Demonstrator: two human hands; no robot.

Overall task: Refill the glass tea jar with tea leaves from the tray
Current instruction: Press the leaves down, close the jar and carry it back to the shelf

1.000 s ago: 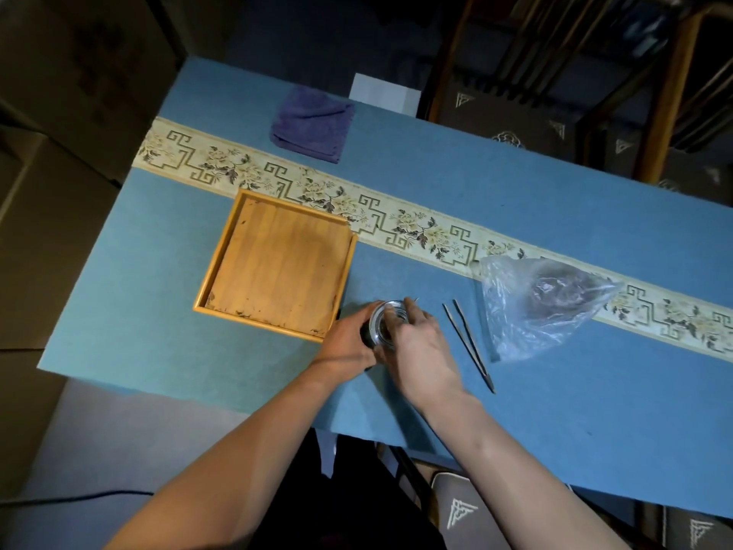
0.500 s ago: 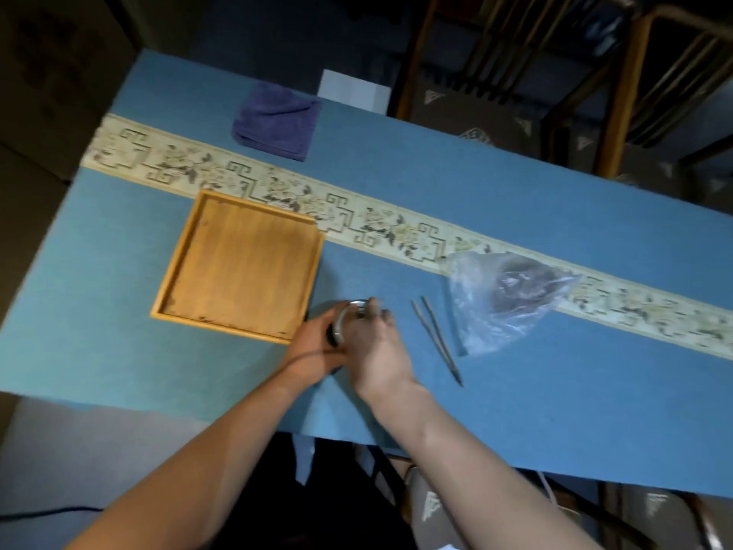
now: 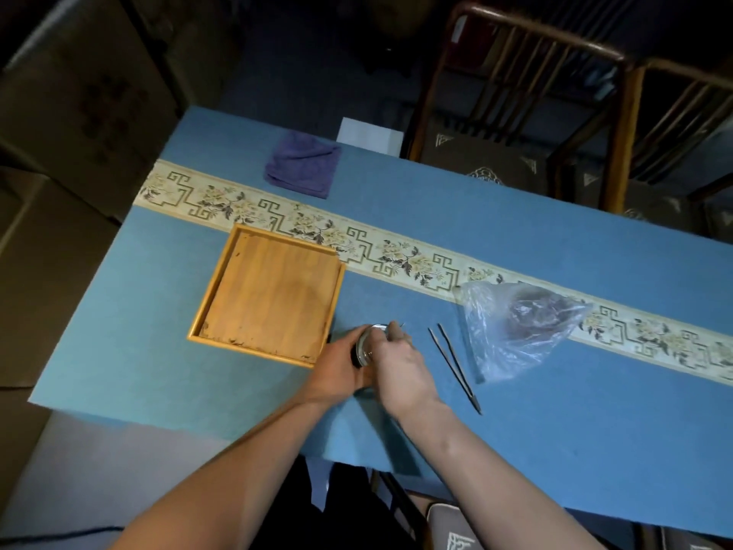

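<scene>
The glass tea jar (image 3: 364, 346) stands on the blue table just right of the wooden tray (image 3: 273, 295); only part of its shiny rim and glass side shows between my hands. My left hand (image 3: 337, 369) grips the jar's left side. My right hand (image 3: 400, 365) lies curled over the jar's top and right side, its fingers at the rim. What the right fingers hold is hidden. The tray's floor looks bare apart from a few dark tea specks along its near edge.
Dark tweezers (image 3: 456, 365) lie to the right of my hands. A crumpled clear plastic bag (image 3: 515, 325) sits beyond them on the patterned runner (image 3: 396, 256). A folded purple cloth (image 3: 303, 166) lies at the far edge. Wooden chairs (image 3: 535, 113) stand behind the table.
Both hands stay on the jar in about the same grip. The head camera has shifted, so the table sits differently in the frame.
</scene>
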